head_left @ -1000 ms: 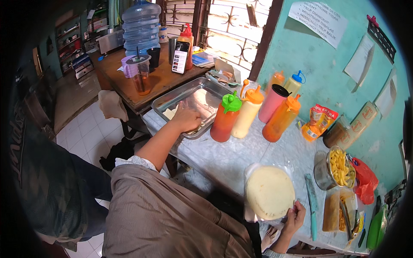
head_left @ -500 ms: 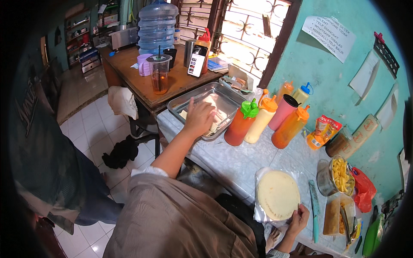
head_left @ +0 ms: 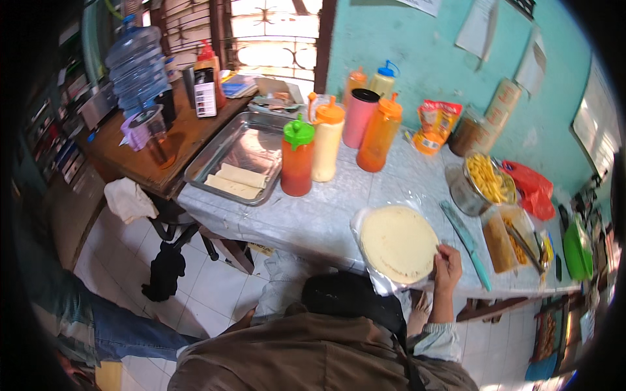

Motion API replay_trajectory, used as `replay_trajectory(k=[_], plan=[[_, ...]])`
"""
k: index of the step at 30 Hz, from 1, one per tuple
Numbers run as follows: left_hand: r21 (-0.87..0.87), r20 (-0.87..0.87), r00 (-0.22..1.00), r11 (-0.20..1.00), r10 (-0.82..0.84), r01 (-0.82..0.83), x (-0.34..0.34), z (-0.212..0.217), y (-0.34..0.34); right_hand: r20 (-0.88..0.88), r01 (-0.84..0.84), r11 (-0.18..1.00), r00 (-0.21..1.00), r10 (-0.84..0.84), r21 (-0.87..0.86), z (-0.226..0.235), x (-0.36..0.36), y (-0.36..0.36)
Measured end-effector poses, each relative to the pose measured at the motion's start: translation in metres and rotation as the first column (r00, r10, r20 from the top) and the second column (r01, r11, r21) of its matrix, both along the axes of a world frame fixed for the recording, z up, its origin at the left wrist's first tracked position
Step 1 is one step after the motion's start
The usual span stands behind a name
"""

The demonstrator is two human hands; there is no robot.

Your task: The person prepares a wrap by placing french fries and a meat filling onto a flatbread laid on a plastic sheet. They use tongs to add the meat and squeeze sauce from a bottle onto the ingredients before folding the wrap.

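A stack of pale round tortillas (head_left: 399,242) lies on clear plastic film (head_left: 366,264) near the front edge of the table. At the stack's right rim, my right hand (head_left: 447,268) is closed, with its thumb and fingers pinching the edge of a tortilla. My left hand does not show. Rolled tortillas (head_left: 241,176) lie side by side in the near end of a rectangular metal tray (head_left: 195,171) on the left. To the right of the stack is a knife (head_left: 466,242) with a turquoise handle.
Squeeze bottles, including a green-capped red one (head_left: 298,163), stand behind the stack. At right are a bowl of yellow fries (head_left: 486,179), a plastic container with tongs (head_left: 502,244) and a red bag (head_left: 531,189). A wooden desk (head_left: 189,140) adjoins the table. Someone in jeans (head_left: 134,332) is at left.
My left hand has left the metal tray and gone out of view. The view has swung toward the right. My right hand remains at the stack's edge.
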State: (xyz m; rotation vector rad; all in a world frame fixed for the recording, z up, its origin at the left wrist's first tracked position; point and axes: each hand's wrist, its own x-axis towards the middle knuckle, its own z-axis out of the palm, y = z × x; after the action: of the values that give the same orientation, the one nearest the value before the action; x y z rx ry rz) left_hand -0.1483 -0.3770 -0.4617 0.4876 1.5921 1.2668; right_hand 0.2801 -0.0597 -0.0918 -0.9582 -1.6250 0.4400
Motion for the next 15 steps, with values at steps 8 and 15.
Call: replay_trajectory(k=[8, 15], plan=[[0.361, -0.584, 0.616, 0.849, 0.528, -0.386, -0.025, 0.232, 0.144, 0.085, 0.068, 0.997, 0.994, -0.07, 0.031, -0.007, 0.004, 0.001], [0.422, 0.852, 0.52, 0.506, 0.063, -0.753, -0.02, 0.419, 0.097, 0.067, 0.061, 0.998, 0.996, -0.062, 0.005, -0.013, 0.012, 0.006]])
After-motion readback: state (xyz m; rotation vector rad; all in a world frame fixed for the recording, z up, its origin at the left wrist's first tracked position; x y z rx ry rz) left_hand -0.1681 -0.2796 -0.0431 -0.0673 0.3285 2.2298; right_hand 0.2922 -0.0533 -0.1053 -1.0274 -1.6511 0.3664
